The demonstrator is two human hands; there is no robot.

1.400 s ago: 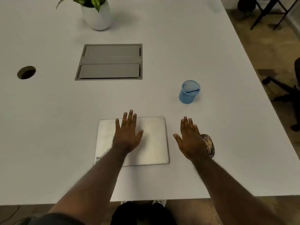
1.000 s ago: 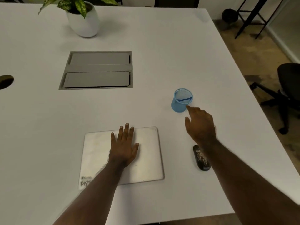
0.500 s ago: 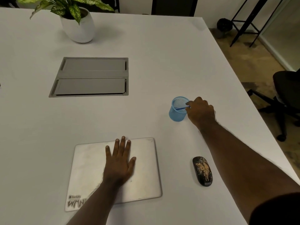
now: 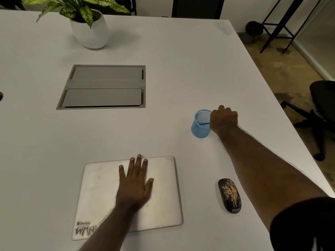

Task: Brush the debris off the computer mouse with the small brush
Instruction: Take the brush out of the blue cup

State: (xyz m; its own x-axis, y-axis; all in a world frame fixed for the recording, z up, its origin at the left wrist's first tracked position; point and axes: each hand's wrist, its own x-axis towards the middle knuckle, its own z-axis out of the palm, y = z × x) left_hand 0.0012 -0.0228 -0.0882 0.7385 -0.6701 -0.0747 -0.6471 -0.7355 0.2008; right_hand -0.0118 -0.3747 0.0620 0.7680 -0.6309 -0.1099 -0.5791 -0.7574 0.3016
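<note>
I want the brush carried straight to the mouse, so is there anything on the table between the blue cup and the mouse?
Nothing visible. The table is bare between the blue mesh cup and the mouse; the laptop lies off to the left. The right hand is at the brush.

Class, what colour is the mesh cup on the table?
Light blue; the mesh cup shows in the head view.

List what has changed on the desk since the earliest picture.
The right hand left its spot beside the mouse, reached forward to the blue mesh cup and closed at the brush handle inside. The left hand stays flat on the laptop; mouse and cup are unmoved.
</note>
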